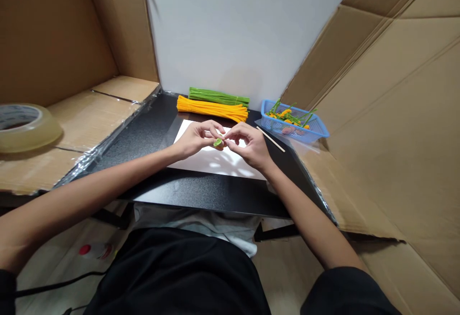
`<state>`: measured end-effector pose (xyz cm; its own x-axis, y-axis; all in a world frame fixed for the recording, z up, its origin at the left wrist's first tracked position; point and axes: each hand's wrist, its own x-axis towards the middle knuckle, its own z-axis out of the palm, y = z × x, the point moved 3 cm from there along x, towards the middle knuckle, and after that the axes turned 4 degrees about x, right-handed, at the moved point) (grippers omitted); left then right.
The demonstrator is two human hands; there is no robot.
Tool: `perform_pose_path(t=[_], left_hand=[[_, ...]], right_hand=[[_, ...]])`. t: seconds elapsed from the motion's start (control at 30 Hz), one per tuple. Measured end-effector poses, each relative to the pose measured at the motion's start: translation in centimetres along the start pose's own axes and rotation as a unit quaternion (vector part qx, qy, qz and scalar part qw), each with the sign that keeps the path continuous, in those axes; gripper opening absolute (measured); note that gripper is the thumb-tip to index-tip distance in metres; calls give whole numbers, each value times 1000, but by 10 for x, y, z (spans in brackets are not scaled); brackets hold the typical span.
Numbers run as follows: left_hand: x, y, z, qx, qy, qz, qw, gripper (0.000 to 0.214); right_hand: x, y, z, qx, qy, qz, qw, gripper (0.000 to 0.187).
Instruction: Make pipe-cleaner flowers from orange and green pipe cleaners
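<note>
My left hand (196, 140) and my right hand (247, 145) meet above a white paper sheet (219, 161), fingertips pinching a small green pipe-cleaner coil (217, 142) between them. A thin wooden stick (270, 138) lies just beyond my right hand, touching neither hand. Behind the paper rests a bundle of orange pipe cleaners (212, 110), with a bundle of green pipe cleaners (218, 97) against the wall behind it.
A blue plastic basket (294, 130) at the back right holds orange-and-green pipe-cleaner pieces. The black tabletop (204, 192) is walled by cardboard sheets (388, 113) on the right and left. A roll of clear packing tape (25, 128) sits on the left cardboard.
</note>
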<state>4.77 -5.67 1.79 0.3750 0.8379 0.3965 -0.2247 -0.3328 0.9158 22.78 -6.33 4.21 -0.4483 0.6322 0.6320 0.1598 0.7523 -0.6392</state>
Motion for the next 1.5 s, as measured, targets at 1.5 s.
perform_pose_path(t=[1.5], left_hand=[[-1, -5, -5, 132, 10, 8, 991, 48]], right_hand=[[1, 1, 0, -15, -89, 22, 996, 17]])
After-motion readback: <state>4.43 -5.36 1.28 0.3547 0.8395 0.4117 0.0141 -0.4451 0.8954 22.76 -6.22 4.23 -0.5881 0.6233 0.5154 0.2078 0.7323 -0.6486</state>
